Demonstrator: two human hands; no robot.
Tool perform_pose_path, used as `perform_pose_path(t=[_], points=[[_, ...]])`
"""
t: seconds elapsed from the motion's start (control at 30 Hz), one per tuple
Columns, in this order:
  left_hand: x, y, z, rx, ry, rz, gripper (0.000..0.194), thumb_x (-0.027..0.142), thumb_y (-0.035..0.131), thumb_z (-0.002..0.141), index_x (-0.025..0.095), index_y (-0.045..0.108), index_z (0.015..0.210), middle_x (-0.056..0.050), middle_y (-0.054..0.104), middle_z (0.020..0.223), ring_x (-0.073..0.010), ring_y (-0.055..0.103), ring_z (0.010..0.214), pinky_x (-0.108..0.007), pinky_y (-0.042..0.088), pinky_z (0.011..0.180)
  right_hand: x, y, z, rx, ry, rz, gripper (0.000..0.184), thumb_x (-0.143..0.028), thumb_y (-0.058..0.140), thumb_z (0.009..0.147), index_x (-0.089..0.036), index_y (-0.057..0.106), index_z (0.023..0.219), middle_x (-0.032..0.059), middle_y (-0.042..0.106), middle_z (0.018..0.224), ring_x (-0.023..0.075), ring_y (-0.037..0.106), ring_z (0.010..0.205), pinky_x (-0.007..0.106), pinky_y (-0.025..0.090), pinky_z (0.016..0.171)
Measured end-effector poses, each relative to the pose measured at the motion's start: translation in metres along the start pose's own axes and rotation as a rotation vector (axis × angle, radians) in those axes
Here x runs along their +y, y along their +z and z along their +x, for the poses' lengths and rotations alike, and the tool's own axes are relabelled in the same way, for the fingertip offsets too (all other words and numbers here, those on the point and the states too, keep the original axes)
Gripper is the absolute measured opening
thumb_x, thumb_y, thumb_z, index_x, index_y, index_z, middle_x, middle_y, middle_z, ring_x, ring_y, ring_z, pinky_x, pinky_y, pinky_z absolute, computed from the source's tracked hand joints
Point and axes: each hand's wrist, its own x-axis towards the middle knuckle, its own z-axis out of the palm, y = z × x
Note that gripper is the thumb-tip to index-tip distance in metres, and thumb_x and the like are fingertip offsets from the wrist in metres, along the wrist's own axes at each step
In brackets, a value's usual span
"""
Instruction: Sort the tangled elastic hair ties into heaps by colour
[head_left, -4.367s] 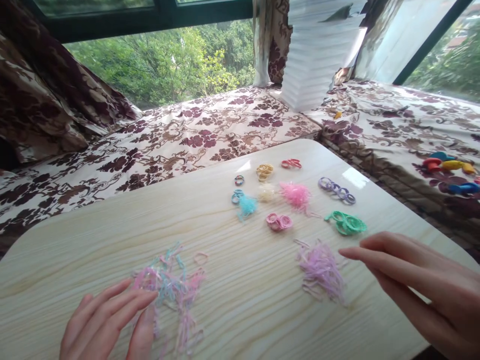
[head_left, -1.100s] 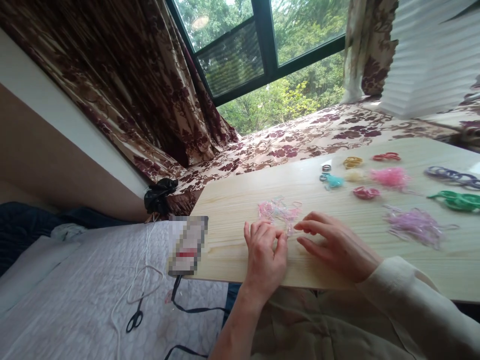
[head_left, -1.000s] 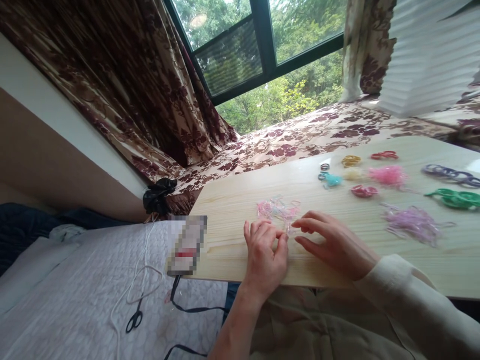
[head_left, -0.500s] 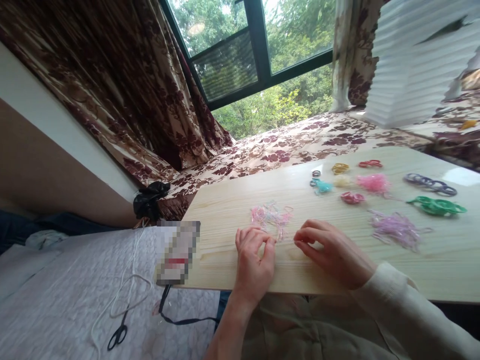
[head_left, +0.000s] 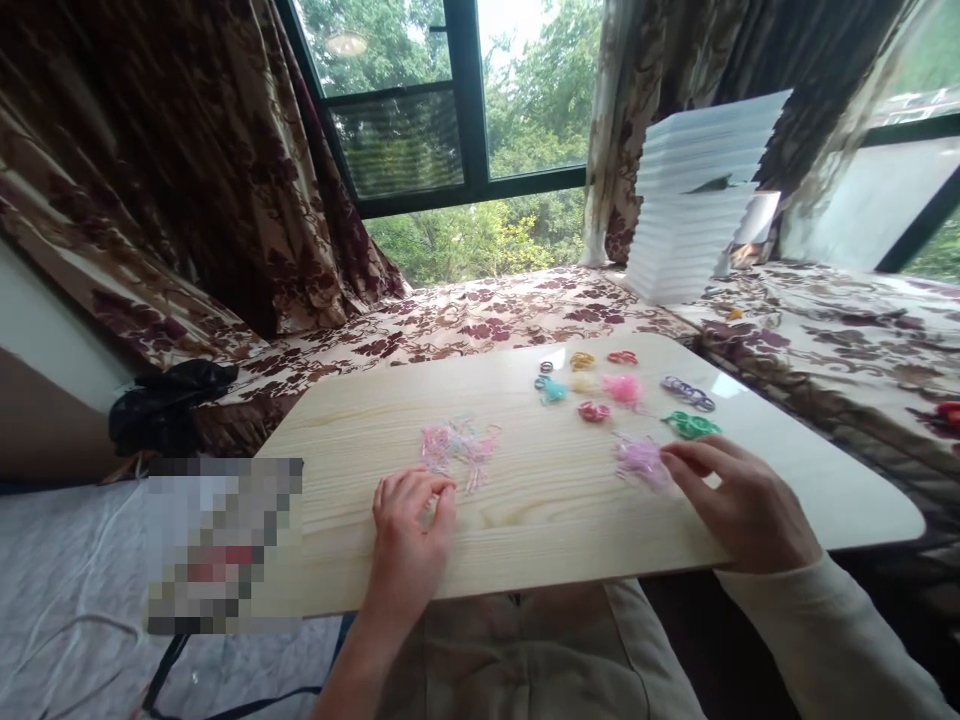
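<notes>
Hands apart: right hand [head_left: 750, 500] at the purple pile [head_left: 641, 458], left hand [head_left: 411, 520] by the mixed pile [head_left: 457, 445]

The right hand has moved away from the left: a moment ago the two were close together below the mixed pile, and now the right is across the table [head_left: 540, 520], its fingertips at the right edge of the purple pile. Its thumb and forefinger are drawn in to a narrow pinch; whether they grip a strand, or whether the tips touch the pile or sit just above it, I cannot tell. The left hand has stayed at the near edge of the mixed pile, its thumb curled toward the forefinger with a small gap behind the tips. Whether a strand is caught there is too small to make out.

So the hands now attend to separate piles. The mixed pile lies loose, pink, pale blue and lilac tangled together, while the purple pile looks to be of one colour, as if kept apart from the rest.

Beyond the purple pile are the pink pile [head_left: 622, 388], the cream pile [head_left: 582, 384] and the blue pile [head_left: 554, 390]. Around them lie yellow rings [head_left: 582, 361], red rings [head_left: 622, 357], pink rings [head_left: 593, 411] and a row of violet rings [head_left: 688, 393]. The green rings [head_left: 691, 424] are just beyond the right hand's fingers, apart from them as far as the view shows.
</notes>
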Motion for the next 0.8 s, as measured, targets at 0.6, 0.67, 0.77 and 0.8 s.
perform_pose_path(t=[0.6, 0.67, 0.77, 0.8], points=[[0.007, -0.005, 0.006, 0.02, -0.028, 0.093, 0.014, 0.017, 0.054, 0.087, 0.022, 0.066, 0.083, -0.002, 0.07, 0.089, -0.0224, 0.058, 0.1, -0.045, 0.037, 0.1, -0.069, 0.036, -0.006, -0.159, -0.217, 0.195, 0.025, -0.033, 0.047, 0.089, -0.023, 0.07, 0.083, 0.0046, 0.069, 0.081, 0.0175, 0.064, 0.07, 0.03, 0.048, 0.063], [0.005, -0.008, 0.007, 0.012, -0.046, 0.123, 0.014, 0.016, 0.055, 0.087, 0.023, 0.066, 0.083, -0.001, 0.07, 0.087, -0.0223, 0.057, 0.1, -0.047, 0.035, 0.103, -0.084, 0.052, 0.001, -0.26, -0.231, 0.216, 0.025, -0.029, 0.047, 0.087, -0.022, 0.07, 0.082, 0.0046, 0.069, 0.079, 0.017, 0.064, 0.069, 0.029, 0.047, 0.061], [0.0, -0.012, 0.007, 0.01, -0.08, 0.163, 0.013, 0.015, 0.057, 0.085, 0.023, 0.066, 0.081, -0.001, 0.07, 0.087, -0.0232, 0.057, 0.1, -0.049, 0.033, 0.104, -0.097, 0.072, 0.015, -0.365, -0.206, 0.22, 0.025, -0.026, 0.047, 0.086, -0.021, 0.072, 0.083, 0.0051, 0.069, 0.082, 0.0162, 0.064, 0.068, 0.028, 0.046, 0.061], [-0.001, -0.013, 0.007, 0.011, -0.088, 0.171, 0.012, 0.015, 0.057, 0.085, 0.023, 0.066, 0.081, -0.001, 0.07, 0.087, -0.0235, 0.057, 0.1, -0.05, 0.033, 0.104, -0.099, 0.077, 0.019, -0.389, -0.194, 0.22, 0.025, -0.026, 0.048, 0.085, -0.021, 0.072, 0.084, 0.0051, 0.07, 0.082, 0.016, 0.064, 0.068, 0.028, 0.045, 0.061]])
